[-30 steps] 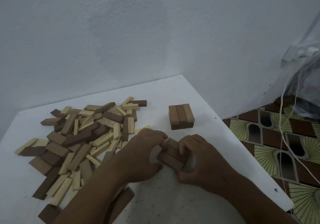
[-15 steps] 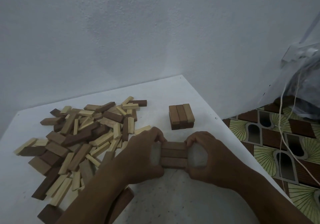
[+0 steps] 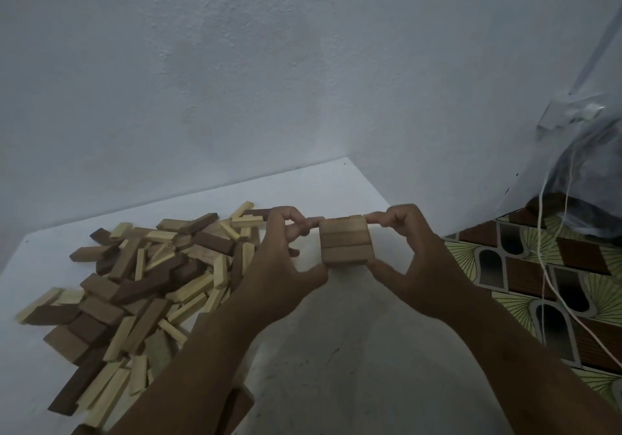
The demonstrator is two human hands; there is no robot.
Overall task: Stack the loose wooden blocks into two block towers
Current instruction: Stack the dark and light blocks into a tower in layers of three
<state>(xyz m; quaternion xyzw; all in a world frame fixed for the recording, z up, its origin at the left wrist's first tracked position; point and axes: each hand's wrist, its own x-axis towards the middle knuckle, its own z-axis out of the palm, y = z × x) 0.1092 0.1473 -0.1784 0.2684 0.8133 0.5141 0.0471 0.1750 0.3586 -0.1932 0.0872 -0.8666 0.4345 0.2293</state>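
Lying heaped, loose blocks cover white table.

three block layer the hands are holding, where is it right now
In the head view the three-block layer sits right of centre, pinched between the left hand and right hand, to the right of the loose block pile on the white table.

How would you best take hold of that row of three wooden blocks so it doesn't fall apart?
Grip the row of three blocks by its two short ends, left hand from the left, right hand from the right. The seams run side to side, so squeezing endwise keeps the loose pieces together.
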